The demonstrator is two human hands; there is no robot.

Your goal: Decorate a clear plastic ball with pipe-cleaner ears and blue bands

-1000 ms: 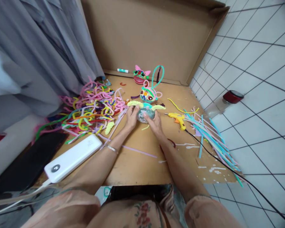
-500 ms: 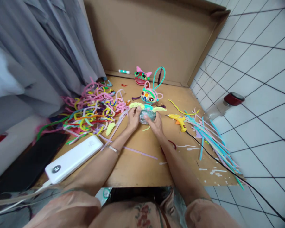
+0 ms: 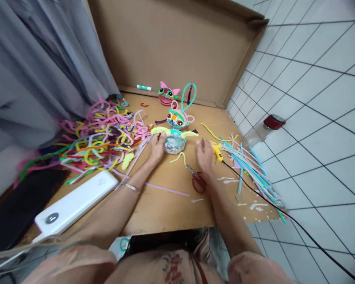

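A rounded, greenish-grey craft ball [image 3: 174, 145] with pale yellow fuzzy ear-like pieces and a turquoise band sits in the middle of the table. My left hand [image 3: 157, 147] grips its left side, fingers and thumb closed at the left yellow piece. My right hand [image 3: 205, 156] is apart from the ball, its fingers stretched out with nothing seen in them. Just right of those fingers lies a yellow glue gun [image 3: 218, 152], its nozzle hidden behind my hand. Red-handled scissors [image 3: 198, 182] and a bent yellow pipe cleaner [image 3: 182, 157] lie in front of the ball.
A tangled heap of pipe cleaners [image 3: 103, 138] covers the left side; straight ones [image 3: 251, 165] lie at right. Two finished animal heads [image 3: 177, 120] stand behind the ball. A white power bank [image 3: 77, 203] lies front left. The glue gun's black cord [image 3: 254, 190] crosses the right edge.
My right hand has let go of the ball and moved right, toward the glue gun. The scissors have come into fuller view. My left hand keeps its hold.
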